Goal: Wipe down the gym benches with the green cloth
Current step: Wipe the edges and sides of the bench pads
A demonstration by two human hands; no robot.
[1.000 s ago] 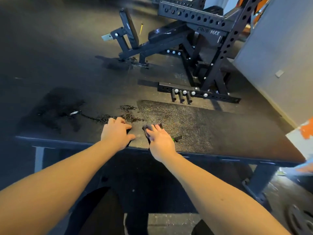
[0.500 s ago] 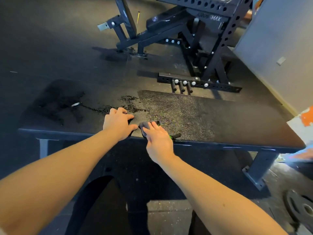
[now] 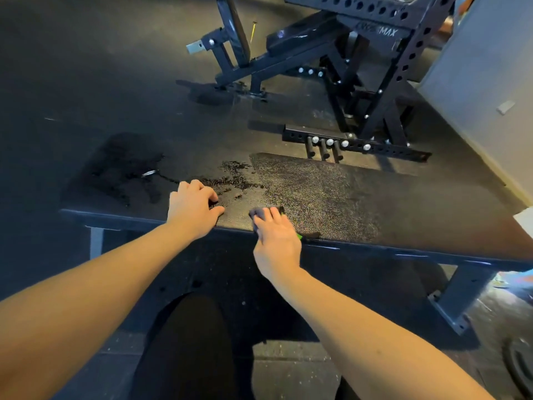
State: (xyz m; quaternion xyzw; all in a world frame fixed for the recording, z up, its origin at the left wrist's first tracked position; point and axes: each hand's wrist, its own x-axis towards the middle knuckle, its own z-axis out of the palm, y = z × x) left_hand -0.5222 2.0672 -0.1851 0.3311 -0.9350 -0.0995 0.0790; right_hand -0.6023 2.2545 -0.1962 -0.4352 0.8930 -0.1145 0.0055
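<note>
Green cloth [image 3: 278, 209] beneath fingers [image 3: 268, 221] of right hand [image 3: 277, 242]

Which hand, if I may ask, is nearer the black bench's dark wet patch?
Left: the left hand rests beside the wet patch; the right hand presses the green cloth farther right.

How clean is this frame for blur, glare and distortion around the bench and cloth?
Head view: dim, warm light; the bench catches a speckled sheen on its right half, the left is dark; the cloth under the right hand looks grey, green only at one edge; wide-angle stretches the forearms.
</note>
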